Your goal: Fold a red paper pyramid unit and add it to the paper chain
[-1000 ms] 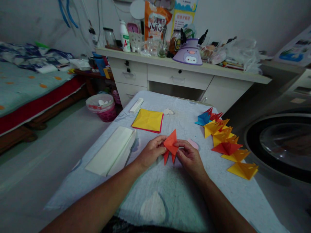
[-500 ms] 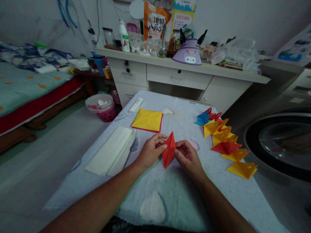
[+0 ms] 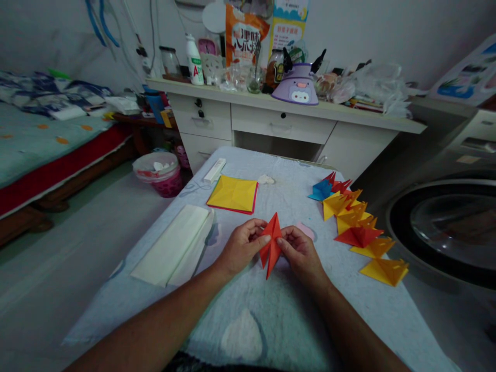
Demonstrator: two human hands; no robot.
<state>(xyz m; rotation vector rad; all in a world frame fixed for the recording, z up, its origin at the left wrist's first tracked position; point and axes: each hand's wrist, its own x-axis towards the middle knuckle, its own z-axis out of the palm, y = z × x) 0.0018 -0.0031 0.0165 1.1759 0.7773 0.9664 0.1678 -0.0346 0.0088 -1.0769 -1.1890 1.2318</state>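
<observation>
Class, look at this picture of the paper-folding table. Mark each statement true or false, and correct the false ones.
1. The left hand and the right hand both pinch the red folded paper. True.
2. The stack of yellow sheets lies to the right of the hands. False: it lies beyond the left hand, farther up the table.
3. A row of folded pieces runs along the table's right side. True.
4. Every piece in that row is yellow. False: the far end has a blue piece, and some pieces are red.
</observation>
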